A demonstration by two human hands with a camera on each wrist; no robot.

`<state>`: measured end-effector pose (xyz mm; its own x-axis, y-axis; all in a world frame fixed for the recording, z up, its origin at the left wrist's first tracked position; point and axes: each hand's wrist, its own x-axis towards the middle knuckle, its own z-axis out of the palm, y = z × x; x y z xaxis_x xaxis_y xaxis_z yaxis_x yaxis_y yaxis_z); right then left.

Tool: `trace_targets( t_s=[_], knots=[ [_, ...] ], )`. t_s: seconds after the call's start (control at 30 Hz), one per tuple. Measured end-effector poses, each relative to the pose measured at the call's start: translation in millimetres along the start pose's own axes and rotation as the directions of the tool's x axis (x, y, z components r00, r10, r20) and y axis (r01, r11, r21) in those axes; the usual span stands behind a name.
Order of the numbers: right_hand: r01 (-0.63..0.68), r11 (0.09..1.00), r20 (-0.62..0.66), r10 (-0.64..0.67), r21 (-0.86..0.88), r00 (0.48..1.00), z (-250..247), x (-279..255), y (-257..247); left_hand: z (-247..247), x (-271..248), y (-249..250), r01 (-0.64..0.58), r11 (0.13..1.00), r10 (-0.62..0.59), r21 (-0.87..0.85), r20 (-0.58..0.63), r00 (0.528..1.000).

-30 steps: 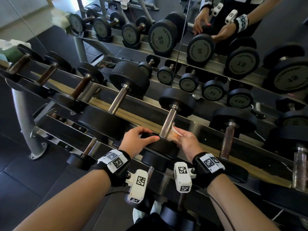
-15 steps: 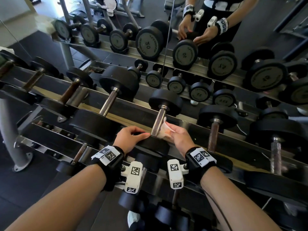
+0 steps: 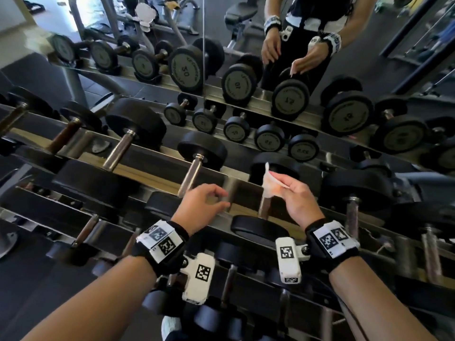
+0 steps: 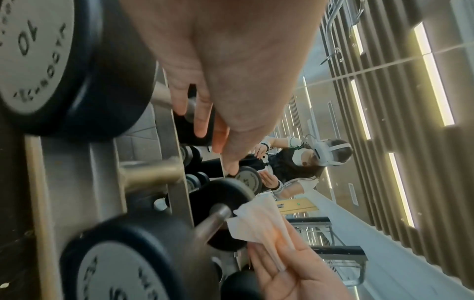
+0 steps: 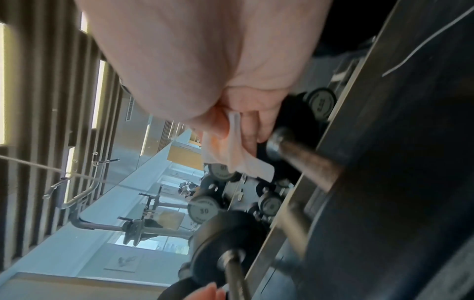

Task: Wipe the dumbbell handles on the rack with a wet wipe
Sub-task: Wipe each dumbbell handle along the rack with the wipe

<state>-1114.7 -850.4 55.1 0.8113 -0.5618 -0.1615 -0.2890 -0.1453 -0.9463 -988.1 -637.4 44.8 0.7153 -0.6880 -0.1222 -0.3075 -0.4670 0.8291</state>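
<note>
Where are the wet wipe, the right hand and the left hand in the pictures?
wet wipe (image 3: 269, 184): head view, middle of the sheet.
right hand (image 3: 299, 201): head view, back of the hand, which pinches the wipe.
left hand (image 3: 200, 205): head view, back of the hand.

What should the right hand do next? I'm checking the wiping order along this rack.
Probably lower the wet wipe onto the rusty handle just below and wrap it. The right hand pinches the wipe above that handle without wrapping it, while the left hand hovers empty.
</note>
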Motion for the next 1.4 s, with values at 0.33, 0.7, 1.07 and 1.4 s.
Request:
trace_targets(
  t_s=[0.33, 0.7, 1.07, 1.4],
  knots=[
    [-0.072, 0.958, -0.052, 0.060, -0.277, 0.997, -47, 7, 64, 64, -14, 3, 0.255, 0.955, -0.254, -0.149, 0.029, 0.967],
    [-0.155, 0.985, 0.058, 0.150, 0.077, 0.987, -12, 38, 94, 72, -4, -7, 0.324, 0.933, -0.327, -0.153, 0.009, 0.945],
    [-0.234, 0.972, 0.302, 0.213, 0.034, 0.929, -35, -13, 80, 73, -4, -10, 0.322, 0.914, -0.318, -0.247, 0.060, 0.946],
    [-0.304, 0.901, 0.062, 0.300, 0.309, 0.952, -16, 34, 75, 73, -1, -8, 0.377, 0.889, -0.368, -0.259, 0.085, 0.926]
  ],
)
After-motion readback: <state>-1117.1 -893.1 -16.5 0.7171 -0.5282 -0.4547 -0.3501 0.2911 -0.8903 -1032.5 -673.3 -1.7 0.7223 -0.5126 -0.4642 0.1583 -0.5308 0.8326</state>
